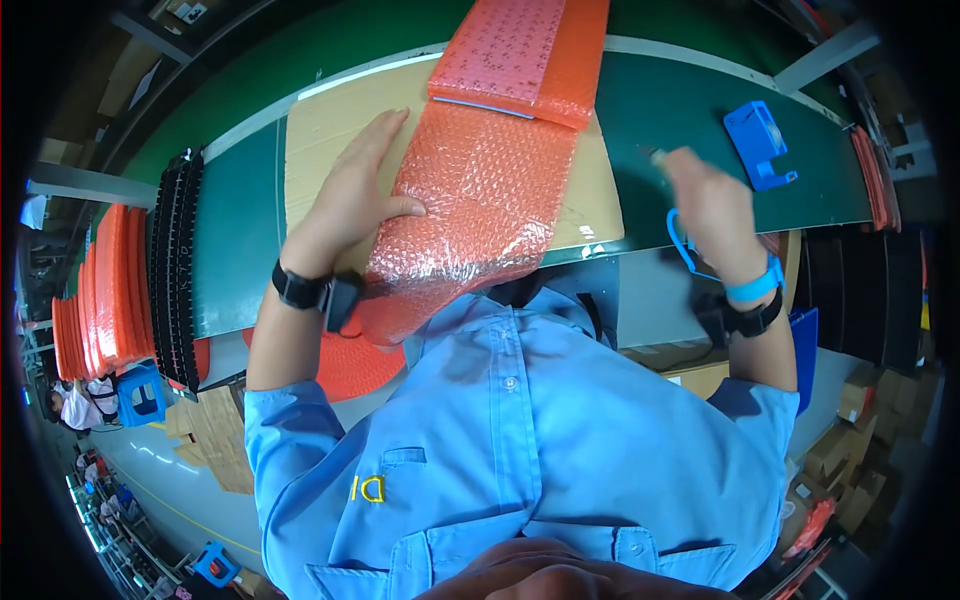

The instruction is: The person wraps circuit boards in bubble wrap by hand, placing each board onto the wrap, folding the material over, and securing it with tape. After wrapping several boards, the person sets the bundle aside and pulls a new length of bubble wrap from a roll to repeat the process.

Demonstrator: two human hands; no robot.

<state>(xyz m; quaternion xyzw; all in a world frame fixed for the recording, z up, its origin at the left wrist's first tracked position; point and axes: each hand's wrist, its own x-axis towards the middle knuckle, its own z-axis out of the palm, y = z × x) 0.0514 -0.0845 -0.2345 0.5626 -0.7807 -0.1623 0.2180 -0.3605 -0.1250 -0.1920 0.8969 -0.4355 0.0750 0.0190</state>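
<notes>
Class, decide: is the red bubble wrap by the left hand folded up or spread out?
Spread out: the red bubble wrap lies across the cardboard and droops off the green table.

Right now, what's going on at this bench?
A person in a blue shirt has the left hand spread at the left edge of a red bubble-wrap sheet, thumb over it. The sheet lies on cardboard, its near end hanging over the bench edge; a flat red-wrapped packet lies at its far end. The right hand, blurred, looks closed round a small thing I can't identify, near a blue tape dispenser.
</notes>
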